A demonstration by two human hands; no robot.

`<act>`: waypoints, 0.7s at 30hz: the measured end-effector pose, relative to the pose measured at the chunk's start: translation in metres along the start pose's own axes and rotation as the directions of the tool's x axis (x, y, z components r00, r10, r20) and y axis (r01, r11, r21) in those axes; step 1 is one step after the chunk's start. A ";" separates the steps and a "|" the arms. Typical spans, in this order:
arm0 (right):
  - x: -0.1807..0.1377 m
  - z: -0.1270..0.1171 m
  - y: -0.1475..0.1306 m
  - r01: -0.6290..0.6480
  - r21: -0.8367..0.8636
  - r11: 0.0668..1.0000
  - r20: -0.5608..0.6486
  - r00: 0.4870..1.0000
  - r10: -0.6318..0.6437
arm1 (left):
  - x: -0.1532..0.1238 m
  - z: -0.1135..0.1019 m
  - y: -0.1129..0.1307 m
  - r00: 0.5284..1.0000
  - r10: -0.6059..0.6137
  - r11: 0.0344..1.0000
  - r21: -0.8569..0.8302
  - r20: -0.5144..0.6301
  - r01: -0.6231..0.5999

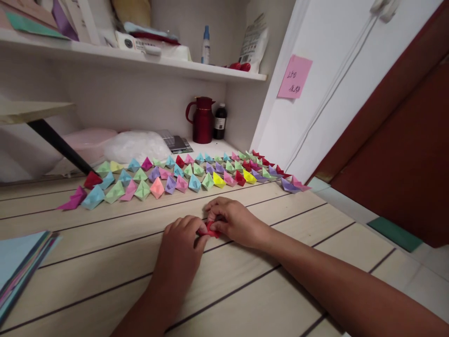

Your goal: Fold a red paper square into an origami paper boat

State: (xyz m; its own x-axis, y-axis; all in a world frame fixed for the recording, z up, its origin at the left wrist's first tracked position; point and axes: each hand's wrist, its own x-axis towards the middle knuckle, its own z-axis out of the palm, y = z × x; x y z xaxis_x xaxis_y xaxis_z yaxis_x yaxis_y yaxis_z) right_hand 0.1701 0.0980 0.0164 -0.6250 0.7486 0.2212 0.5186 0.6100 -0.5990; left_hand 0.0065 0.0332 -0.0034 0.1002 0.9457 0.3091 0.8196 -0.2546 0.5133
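Note:
A small piece of folded red paper (pixel 212 230) is held just above or on the wooden-topped table (pixel 224 281), mostly covered by fingers. My left hand (pixel 184 236) pinches its left side between thumb and fingers. From the right, my right hand (pixel 235 222) grips it too, thumb and fingers closed round the other side. Beyond both hands stand rows of folded paper boats in many colours, among them a yellow boat (pixel 219 180), an orange boat (pixel 157 187) and a blue boat (pixel 194 183).
At the left edge lies a stack of coloured paper (pixel 24 262). Behind the boats are a red jug (pixel 203 120), a dark bottle (pixel 220 121) and a white plastic bag (pixel 136 146). A shelf (pixel 140 58) spans above. A pink note (pixel 295 77) hangs on the wall.

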 end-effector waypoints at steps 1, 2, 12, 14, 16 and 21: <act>0.000 0.000 0.000 0.008 0.012 1.000 -0.003 1.000 -0.008 | 0.000 -0.001 0.000 1.000 0.003 0.999 -0.035 -0.003 -0.003; 0.000 0.000 -0.001 0.005 0.026 1.000 0.002 1.000 -0.005 | 0.000 -0.002 0.000 1.000 0.007 0.997 -0.076 -0.010 -0.008; -0.001 -0.001 0.002 -0.094 0.235 0.967 0.016 0.996 0.093 | 0.000 -0.010 0.006 0.994 -0.046 0.969 -0.247 -0.103 0.019; -0.001 0.001 0.002 -0.107 0.259 0.960 0.014 0.994 0.107 | 0.000 -0.010 0.006 0.988 -0.057 0.962 -0.271 -0.144 0.016; 0.000 0.001 0.002 -0.116 0.326 0.938 0.029 0.993 0.113 | 0.000 -0.010 0.006 0.978 -0.114 0.949 -0.312 -0.174 0.055; 0.002 -0.006 0.002 -0.119 0.490 0.864 0.058 0.993 0.104 | 0.003 -0.010 0.001 0.925 -0.355 0.831 -0.499 -0.136 0.246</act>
State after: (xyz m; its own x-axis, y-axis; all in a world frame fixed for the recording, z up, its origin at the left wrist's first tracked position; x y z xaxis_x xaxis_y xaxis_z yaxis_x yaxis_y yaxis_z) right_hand 0.1734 0.1021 0.0197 -0.6006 0.7916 0.1125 0.2366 0.3103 -0.9207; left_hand 0.0015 0.0340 0.0064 -0.2754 0.9376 0.2124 0.4244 -0.0797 0.9020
